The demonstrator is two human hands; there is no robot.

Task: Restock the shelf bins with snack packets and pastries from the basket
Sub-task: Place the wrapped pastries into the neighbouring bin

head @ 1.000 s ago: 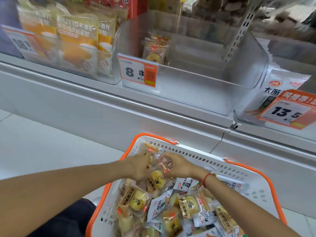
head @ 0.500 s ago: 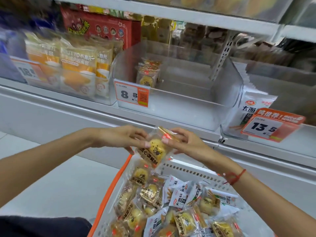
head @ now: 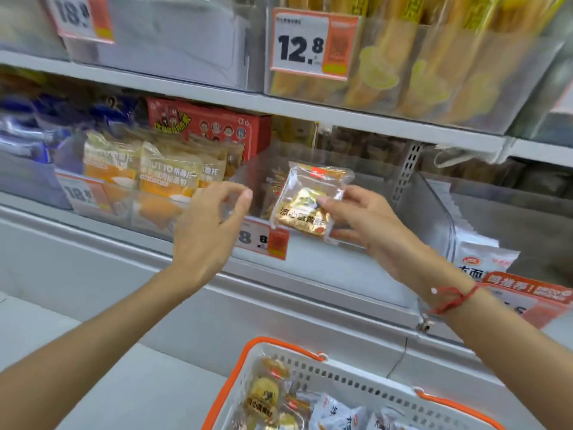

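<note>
Pastries (head: 273, 193) of the same kind stand at the back left of the clear bin (head: 434, 225), behind its 8.8 tag (head: 263, 240). Bread bags (head: 167, 178) fill the bin to its left; a white packet (head: 479, 259) leans in the bin to its right. Below, my basket (head: 341, 386) holds more pastries and white snack packets. My right hand (head: 369, 225) pinches a wrapped pastry (head: 310, 200) by its right edge, thumb on the front, holding it upright at the bin's front wall. My left hand (head: 207, 231) hovers just left of it, fingers loosely curled, holding nothing.
</note>
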